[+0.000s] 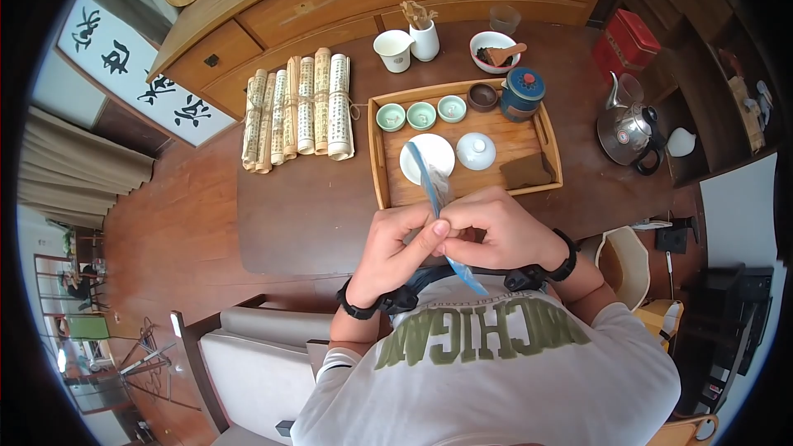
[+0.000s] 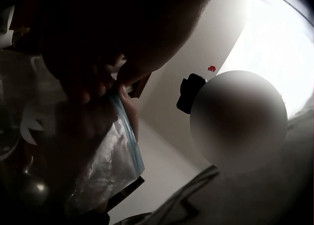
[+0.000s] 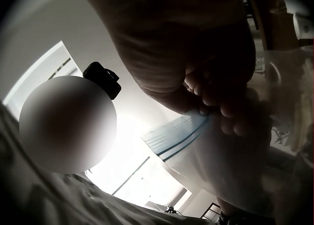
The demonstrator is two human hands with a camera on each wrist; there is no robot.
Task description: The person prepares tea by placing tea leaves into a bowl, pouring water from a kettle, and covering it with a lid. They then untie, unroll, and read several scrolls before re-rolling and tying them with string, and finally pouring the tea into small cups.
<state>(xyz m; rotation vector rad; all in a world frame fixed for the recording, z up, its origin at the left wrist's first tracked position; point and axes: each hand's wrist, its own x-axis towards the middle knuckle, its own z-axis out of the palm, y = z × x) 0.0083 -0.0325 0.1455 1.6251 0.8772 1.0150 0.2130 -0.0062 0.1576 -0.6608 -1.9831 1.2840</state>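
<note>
Between both hands is a clear plastic zip bag (image 1: 440, 187) with a blue seal strip along its top edge. In the head view that strip runs slanting from above the white plate (image 1: 416, 168) down to the shirt front. My left hand (image 1: 402, 246) pinches the strip with thumb and fingers near its middle. Right beside it, my right hand (image 1: 504, 230) pinches the same edge, fingers curled. The left wrist view shows the bag (image 2: 105, 173) hanging crinkled below the fingers. Its blue strip also shows in the right wrist view, where the fingers are dark and partly hide the bag (image 3: 206, 168).
Beyond the hands lies a wooden tray (image 1: 378, 153) with green cups (image 1: 421, 116), a lidded white bowl (image 1: 476, 151), a brown cloth (image 1: 529, 171) and a blue canister (image 1: 523, 95). Rolled scrolls (image 1: 297, 107) lie left; a kettle (image 1: 629, 134) stands right.
</note>
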